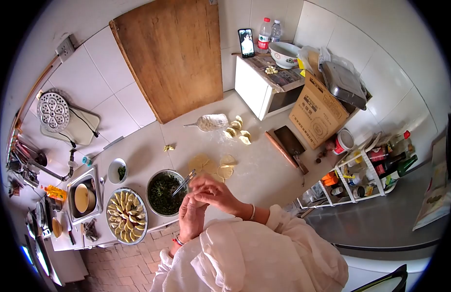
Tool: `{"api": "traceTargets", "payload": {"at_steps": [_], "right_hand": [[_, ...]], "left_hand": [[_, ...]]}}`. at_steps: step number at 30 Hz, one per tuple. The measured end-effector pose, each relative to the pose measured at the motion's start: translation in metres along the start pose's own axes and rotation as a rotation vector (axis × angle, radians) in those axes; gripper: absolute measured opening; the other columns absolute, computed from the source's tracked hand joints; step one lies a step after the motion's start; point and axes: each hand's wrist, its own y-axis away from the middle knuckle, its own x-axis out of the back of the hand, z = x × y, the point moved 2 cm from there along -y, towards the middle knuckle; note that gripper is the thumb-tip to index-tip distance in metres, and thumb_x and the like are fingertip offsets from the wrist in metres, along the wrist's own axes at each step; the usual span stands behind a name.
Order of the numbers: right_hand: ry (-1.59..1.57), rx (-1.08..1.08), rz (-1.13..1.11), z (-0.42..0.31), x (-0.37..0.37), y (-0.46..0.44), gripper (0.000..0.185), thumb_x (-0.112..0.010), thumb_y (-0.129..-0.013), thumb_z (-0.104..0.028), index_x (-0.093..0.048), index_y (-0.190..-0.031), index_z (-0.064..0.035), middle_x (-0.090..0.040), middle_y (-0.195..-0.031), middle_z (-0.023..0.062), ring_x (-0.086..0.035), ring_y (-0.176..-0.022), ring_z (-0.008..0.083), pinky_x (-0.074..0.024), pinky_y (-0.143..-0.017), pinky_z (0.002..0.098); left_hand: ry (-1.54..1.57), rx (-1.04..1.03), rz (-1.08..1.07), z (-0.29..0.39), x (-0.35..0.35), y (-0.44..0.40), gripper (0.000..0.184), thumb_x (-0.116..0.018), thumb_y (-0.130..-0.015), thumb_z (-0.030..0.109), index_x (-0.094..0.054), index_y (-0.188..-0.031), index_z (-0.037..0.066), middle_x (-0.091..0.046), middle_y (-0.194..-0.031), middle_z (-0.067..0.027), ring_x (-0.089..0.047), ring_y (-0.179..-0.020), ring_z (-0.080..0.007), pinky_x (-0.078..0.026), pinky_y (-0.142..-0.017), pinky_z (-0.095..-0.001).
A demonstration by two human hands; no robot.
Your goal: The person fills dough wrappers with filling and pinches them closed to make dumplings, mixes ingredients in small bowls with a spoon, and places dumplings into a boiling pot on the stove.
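My left hand and my right hand meet above the counter edge, fingers pressed together. Whatever lies between them is hidden by the fingers. Just left of them stands a metal bowl of chopped green filling, with metal utensils leaning in it. Thin round dough wrappers lie on the counter beyond my hands. A round tray at the left holds several folded dumplings. Further back, a few dough pieces sit beside a scoop of flour.
A rolling pin and a cleaver lie to the right. Behind them are a cardboard box and a white cabinet. A bottle rack stands far right. The sink and a small bowl are at left.
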Motion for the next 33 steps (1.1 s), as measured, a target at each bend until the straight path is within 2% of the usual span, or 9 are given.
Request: {"api": "traceTargets", "payload": {"at_steps": [2,13,20,22,26,28,30,32,33], "right_hand": [[-0.294,-0.237,-0.177,0.018,-0.003,0.005,0.019,-0.063,-0.094,-0.012,-0.063,-0.111,-0.0037,-0.06,-0.118,0.0097,-0.056,-0.11,0.0184,-0.0434,-0.095,0.0309],[-0.222,-0.065,-0.207,0.012,-0.021,0.011,0.016,-0.055,-0.098,-0.011,-0.064,-0.108,-0.0016,-0.063,-0.109,0.0084,-0.058,-0.104,0.0171,-0.0451,-0.092,0.0328],[-0.335,-0.224,-0.09,0.059,-0.026,0.011,0.015,-0.058,-0.097,-0.011,-0.065,-0.105,-0.0001,-0.067,-0.094,0.004,-0.061,-0.087,0.0113,-0.0492,-0.081,0.027],[-0.322,-0.281,-0.04,0.074,-0.029,0.014,0.015,-0.06,-0.096,-0.013,-0.067,-0.103,-0.0007,-0.068,-0.09,0.0019,-0.061,-0.083,0.0085,-0.0504,-0.077,0.0253],[-0.251,-0.3,-0.083,0.062,-0.023,-0.007,0.016,-0.058,-0.096,-0.012,-0.068,-0.096,0.0,-0.069,-0.094,0.0041,-0.062,-0.085,0.0084,-0.0505,-0.077,0.0245],[-0.355,-0.28,-0.164,0.052,-0.02,-0.016,0.028,-0.054,-0.099,-0.02,-0.065,-0.113,0.001,-0.069,-0.102,0.0097,-0.064,-0.096,0.0159,-0.0487,-0.091,0.0299],[-0.244,-0.133,-0.221,0.044,-0.008,-0.022,0.058,-0.052,-0.098,-0.038,-0.043,-0.139,0.0024,-0.06,-0.126,0.0134,-0.057,-0.115,0.0211,-0.0394,-0.106,0.0351],[-0.278,-0.111,-0.118,0.035,0.011,-0.027,0.052,-0.052,-0.098,-0.036,-0.048,-0.135,0.0012,-0.059,-0.126,0.014,-0.057,-0.113,0.0199,-0.0446,-0.098,0.0335],[-0.166,-0.157,0.017,0.021,0.014,-0.029,0.042,-0.054,-0.098,-0.032,-0.056,-0.123,0.0019,-0.064,-0.109,0.0102,-0.061,-0.098,0.017,-0.047,-0.089,0.0304]], "left_hand": [[-0.002,0.027,-0.006,-0.002,0.001,0.001,0.035,-0.049,-0.102,0.026,-0.056,-0.125,0.0,-0.06,-0.123,-0.0127,-0.057,-0.114,-0.0239,-0.041,-0.104,-0.042],[0.017,-0.076,-0.057,-0.011,0.014,0.011,0.033,-0.05,-0.102,0.027,-0.061,-0.114,-0.002,-0.062,-0.112,-0.0105,-0.058,-0.107,-0.0217,-0.043,-0.099,-0.0367],[-0.018,-0.07,0.335,-0.036,0.033,0.016,0.028,-0.044,-0.104,0.022,-0.058,-0.109,-0.002,-0.061,-0.103,-0.0087,-0.059,-0.097,-0.0179,-0.047,-0.088,-0.0302],[-0.013,-0.074,0.407,-0.04,0.031,0.007,0.028,-0.042,-0.104,0.022,-0.053,-0.118,0.001,-0.06,-0.105,-0.0069,-0.058,-0.097,-0.0153,-0.047,-0.084,-0.0271],[-0.102,-0.132,0.25,-0.028,0.031,-0.002,0.032,-0.044,-0.104,0.027,-0.054,-0.122,0.003,-0.059,-0.116,-0.0067,-0.055,-0.109,-0.0158,-0.045,-0.094,-0.0304],[0.077,-0.039,0.199,-0.018,0.024,-0.004,0.039,-0.046,-0.103,0.032,-0.053,-0.129,0.003,-0.058,-0.124,-0.0077,-0.053,-0.117,-0.0188,-0.041,-0.103,-0.0354],[0.3,0.028,0.121,0.002,0.014,-0.008,0.051,-0.049,-0.1,0.039,-0.045,-0.137,0.003,-0.053,-0.133,-0.0081,-0.047,-0.127,-0.0217,-0.034,-0.111,-0.037],[0.408,0.006,0.09,0.015,0.015,-0.006,0.061,-0.052,-0.097,0.041,-0.039,-0.142,0.002,-0.049,-0.138,-0.01,-0.043,-0.132,-0.0242,-0.031,-0.114,-0.0374],[0.434,-0.026,0.061,0.02,0.018,-0.005,0.063,-0.054,-0.096,0.04,-0.037,-0.143,0.001,-0.048,-0.14,-0.0107,-0.042,-0.134,-0.0248,-0.03,-0.115,-0.0376]]}}
